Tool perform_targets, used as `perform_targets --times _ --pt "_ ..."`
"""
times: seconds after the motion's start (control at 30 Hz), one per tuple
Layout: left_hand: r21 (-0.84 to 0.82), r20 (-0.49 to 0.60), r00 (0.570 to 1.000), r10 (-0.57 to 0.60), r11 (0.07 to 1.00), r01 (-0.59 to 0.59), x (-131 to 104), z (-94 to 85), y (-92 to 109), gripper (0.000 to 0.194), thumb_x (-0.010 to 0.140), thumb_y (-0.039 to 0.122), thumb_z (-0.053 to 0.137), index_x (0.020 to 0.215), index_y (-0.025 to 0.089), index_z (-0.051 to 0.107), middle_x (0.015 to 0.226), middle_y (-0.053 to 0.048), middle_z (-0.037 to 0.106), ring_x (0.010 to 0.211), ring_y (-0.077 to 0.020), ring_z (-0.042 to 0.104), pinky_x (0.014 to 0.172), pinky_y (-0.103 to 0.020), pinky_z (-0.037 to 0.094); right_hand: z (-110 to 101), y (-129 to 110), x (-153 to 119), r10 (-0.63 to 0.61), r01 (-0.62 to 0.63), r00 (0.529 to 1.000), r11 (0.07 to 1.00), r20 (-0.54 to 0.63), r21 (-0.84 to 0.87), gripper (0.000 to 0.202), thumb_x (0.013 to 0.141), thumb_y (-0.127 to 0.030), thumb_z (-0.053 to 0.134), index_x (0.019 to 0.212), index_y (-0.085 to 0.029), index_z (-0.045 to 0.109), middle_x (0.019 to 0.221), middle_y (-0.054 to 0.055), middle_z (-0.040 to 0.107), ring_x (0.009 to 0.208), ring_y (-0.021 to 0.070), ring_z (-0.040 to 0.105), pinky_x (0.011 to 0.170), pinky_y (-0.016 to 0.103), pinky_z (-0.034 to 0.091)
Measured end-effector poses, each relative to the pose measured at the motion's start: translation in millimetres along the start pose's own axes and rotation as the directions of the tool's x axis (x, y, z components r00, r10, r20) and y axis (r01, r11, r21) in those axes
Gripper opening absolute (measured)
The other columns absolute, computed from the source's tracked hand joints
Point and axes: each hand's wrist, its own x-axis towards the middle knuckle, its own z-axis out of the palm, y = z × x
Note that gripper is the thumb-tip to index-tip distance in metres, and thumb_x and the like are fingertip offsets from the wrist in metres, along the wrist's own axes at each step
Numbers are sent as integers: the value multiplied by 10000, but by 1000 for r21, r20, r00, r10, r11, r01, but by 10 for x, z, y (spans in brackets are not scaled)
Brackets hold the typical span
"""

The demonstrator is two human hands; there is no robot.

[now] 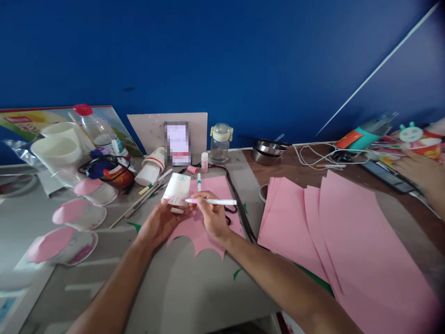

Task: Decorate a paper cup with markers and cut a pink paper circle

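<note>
My left hand (160, 223) is closed on the lower end of a white paper cup (178, 185), which bears blue marks near one end and pink strokes near the other. A white felt-tip marker (219, 202) is gripped in my right hand (212, 215), its pink end close to the pink strokes. Under both hands lies a pink paper sheet (222, 185) with scalloped cuts along its near edge. Black scissor handles (230, 214) show in part beside my right hand. Another marker (199, 182) lies behind it on the sheet.
Three white cups with pink paper tops (52, 246) lie at left, before stacked paper cups (55, 148). A phone (178, 144) leans at the back near a glass jar (220, 144). Pink sheets (365, 222) cover the right; another person's hand (420, 169) is at far right.
</note>
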Motion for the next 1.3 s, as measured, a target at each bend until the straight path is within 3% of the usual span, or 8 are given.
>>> perform_targets --times 0.33,0.53,1.3 --pt "13 -2 1000 2 1000 -2 -3 -14 -9 378 794 410 710 1007 98 707 903 -144 763 843 -255 710 819 -378 570 2 6 2 12 -12 1000 1000 -24 -6 221 832 -422 616 826 -203 638 608 -26 599 567 134 548 568 259 453" --pt "12 -10 1000 2 1000 -1 1 -18 -10 408 767 416 741 1001 83 706 904 -152 761 848 -261 711 828 -382 574 -3 6 0 -21 22 1000 1000 -23 15 204 840 -404 611 836 -201 633 636 -12 628 632 150 597 639 279 484" --pt "34 -1 1000 3 999 -3 5 -30 -21 403 755 431 749 986 102 714 913 -130 758 837 -240 708 827 -357 576 28 0 4 -10 10 1000 999 7 32 220 839 -438 608 825 -218 616 631 -18 641 571 145 605 585 280 506"
